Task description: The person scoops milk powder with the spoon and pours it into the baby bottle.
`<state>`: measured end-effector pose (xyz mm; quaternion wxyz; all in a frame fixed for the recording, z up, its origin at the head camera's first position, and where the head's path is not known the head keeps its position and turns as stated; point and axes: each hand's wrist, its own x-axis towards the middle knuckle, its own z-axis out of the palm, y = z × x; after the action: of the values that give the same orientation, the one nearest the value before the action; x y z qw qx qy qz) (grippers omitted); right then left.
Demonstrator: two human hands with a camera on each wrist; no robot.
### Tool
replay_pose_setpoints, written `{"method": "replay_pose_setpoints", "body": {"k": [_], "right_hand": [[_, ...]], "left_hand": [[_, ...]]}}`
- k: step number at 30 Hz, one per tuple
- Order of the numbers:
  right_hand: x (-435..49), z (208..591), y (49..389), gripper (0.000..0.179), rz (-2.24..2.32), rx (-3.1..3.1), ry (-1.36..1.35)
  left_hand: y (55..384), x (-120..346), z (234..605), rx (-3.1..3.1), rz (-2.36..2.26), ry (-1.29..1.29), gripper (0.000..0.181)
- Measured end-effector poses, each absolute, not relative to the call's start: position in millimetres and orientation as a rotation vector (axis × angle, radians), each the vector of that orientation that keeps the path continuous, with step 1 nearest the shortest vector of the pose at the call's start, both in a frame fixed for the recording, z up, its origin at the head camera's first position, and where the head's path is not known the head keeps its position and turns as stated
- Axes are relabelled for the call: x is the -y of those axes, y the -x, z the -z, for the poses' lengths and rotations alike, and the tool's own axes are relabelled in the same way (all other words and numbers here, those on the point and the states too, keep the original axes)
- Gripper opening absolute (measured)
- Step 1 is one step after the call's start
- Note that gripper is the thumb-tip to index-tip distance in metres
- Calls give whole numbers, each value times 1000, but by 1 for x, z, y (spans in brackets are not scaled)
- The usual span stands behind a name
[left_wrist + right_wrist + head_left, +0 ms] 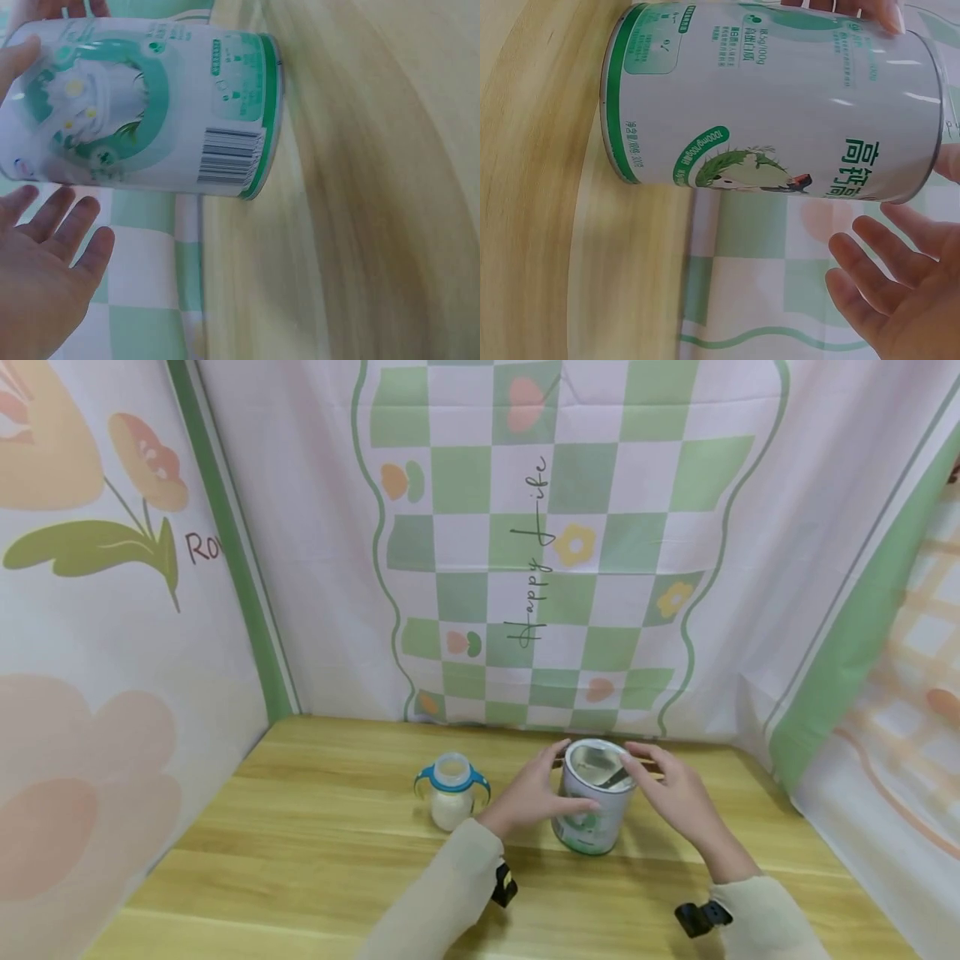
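Note:
A white and green milk powder tin [592,814] stands upright on the wooden table, its printed side and barcode showing in the left wrist view. Its round top looks silvery, with a dark slanting patch that I cannot make out. At the tin's left side is my left hand [528,793], thumb stretched across the front and several fingers [75,225] spread straight, apart from the wall. My right hand [675,789] is at the right of the top rim, thumb over the edge; its loosely extended fingers [866,277] stand off the side.
Left of the tin, a baby bottle [452,806] with blue handles and pale contents stands on the table [300,827]. Behind the table's far edge hangs a green and white checked curtain [517,543]. More patterned cloth [97,693] hangs at both sides.

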<state>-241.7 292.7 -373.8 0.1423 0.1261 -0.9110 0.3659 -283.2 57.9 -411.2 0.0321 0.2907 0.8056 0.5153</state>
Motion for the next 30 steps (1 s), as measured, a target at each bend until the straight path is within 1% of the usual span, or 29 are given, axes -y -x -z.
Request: {"method": "replay_pose_setpoints", "body": {"k": [6,11,14,23,30], "right_hand": [[-294,370,239,57,-1057,2656,-354],[-294,369,238,56,-1050,2658,-356],[-295,368,238,55,-1050,2657,-368],[-297,369,238,54,-1017,2651,-407],[-302,371,236,53,-999,2650,-428]], "left_hand": [[284,-45,406,-2563,-1506,-872,92],[283,-31,398,-2604,-1495,-845,78],[282,-23,391,-2602,-1503,-868,71],[284,3,375,-2653,-1468,-964,59],[282,30,364,-2698,-1423,-1006,54]]}}
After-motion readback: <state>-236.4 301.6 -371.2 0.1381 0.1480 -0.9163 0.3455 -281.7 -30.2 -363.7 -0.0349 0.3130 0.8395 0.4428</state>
